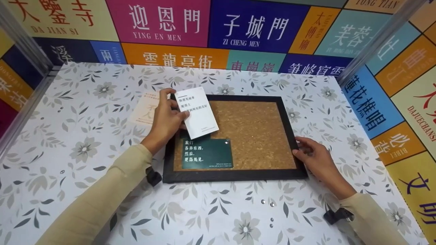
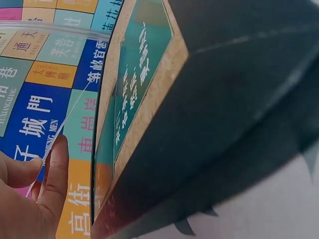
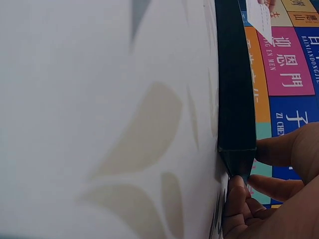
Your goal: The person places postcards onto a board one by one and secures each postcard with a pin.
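Three pins [image 1: 269, 204], one cork board [image 1: 259, 132], three cards [image 1: 199, 114]

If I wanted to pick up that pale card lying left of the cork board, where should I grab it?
The pale card lies flat on the tablecloth, so probably pinch its free left edge, coming from the left; the left hand covers its right side.

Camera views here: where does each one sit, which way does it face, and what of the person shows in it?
Head: above the table, looking forward and down at the cork board; both sleeved arms show, left hand holding the white card, right hand on the frame.
Left wrist: low beside the board, facing along it past the green card; thumb and fingers show.
Right wrist: at table level, facing the frame's corner; fingers show.
All three share the board.
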Motion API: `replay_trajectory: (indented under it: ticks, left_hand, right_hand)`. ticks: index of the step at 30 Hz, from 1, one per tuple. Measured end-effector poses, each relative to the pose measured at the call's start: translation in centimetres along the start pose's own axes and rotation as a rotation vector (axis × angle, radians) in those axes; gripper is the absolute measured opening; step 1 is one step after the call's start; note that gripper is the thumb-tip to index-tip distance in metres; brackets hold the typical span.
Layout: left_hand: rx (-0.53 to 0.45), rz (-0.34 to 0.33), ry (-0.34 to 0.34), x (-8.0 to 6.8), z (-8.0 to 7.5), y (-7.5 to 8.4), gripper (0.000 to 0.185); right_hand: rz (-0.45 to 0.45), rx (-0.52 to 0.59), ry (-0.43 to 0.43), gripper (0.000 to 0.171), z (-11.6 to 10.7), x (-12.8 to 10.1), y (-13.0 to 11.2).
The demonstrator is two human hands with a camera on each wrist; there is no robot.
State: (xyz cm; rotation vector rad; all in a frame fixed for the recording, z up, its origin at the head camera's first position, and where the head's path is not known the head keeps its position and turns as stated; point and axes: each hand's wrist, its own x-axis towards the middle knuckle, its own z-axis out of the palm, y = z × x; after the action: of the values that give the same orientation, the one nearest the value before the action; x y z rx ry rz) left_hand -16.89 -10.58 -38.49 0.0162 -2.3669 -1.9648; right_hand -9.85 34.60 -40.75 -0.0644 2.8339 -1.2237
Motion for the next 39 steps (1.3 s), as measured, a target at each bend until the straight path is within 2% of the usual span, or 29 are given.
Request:
replay_trajectory:
  ticks: [7, 13, 20, 26, 33, 39]
  left_hand:
    - [-0.006, 0.014, -0.028, 0.5, 1.2, 0.1, 0.072]
    - [0.030, 0.026, -0.041, 1.0, 2.2, -0.1, 0.072]
    - [0.032, 0.015, -0.050, 1.4, 3.3, -0.1, 0.075]
    - [0.017, 0.009, -0.082, 1.8, 4.1, 0.0, 0.074]
    - [-0.058, 0.017, -0.145, 2.0, 5.2, -0.2, 0.071]
    - [-0.007, 0.019, -0.170, 2.1, 6.1, 0.0, 0.070]
  right_hand:
    - [0.013, 0.005, -0.004, 0.051, -0.1, 0.0, 0.0]
    - [0.004, 0.003, -0.008, 0.053, -0.1, 0.1, 0.1]
    - [0.002, -0.002, -0.011, 0.053, 0.0, 0.1, 0.1]
    - [0.013, 0.009, -0.015, 0.053, 0.0, 0.2, 0.0]
    - [0.020, 0.010, -0.010, 0.052, 0.1, 0.2, -0.1]
    - [0.019, 0.008, -0.014, 0.053, 0.0, 0.1, 0.0]
